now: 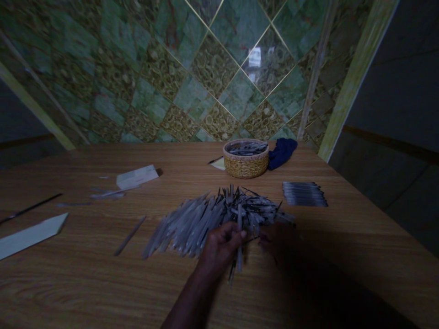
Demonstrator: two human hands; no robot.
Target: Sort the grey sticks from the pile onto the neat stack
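My left hand (pixel 222 244) is closed, pinching a slim translucent sleeve (pixel 239 260) between thumb and fingers. The sleeve points away from me, just in front of a pile of similar slim, pen-like pieces (pixel 185 224). Several dark thin tips show below that hand. My right hand (pixel 274 240) lies in deep shadow to the right, at the near edge of the pile, with its fingers curled together. A thin dark stick (pixel 253 239) shows by its fingertips, but whether they grip it is too dark to tell.
Behind the pile stands a round woven basket (pixel 246 167) of similar pieces, beside a dark blue cloth (pixel 283 153). A neat row of pieces (pixel 304 194) lies right. Leftward are a white box (pixel 137 177), loose strips (pixel 108 194), a single sleeve (pixel 129 236) and pale card (pixel 32 236).
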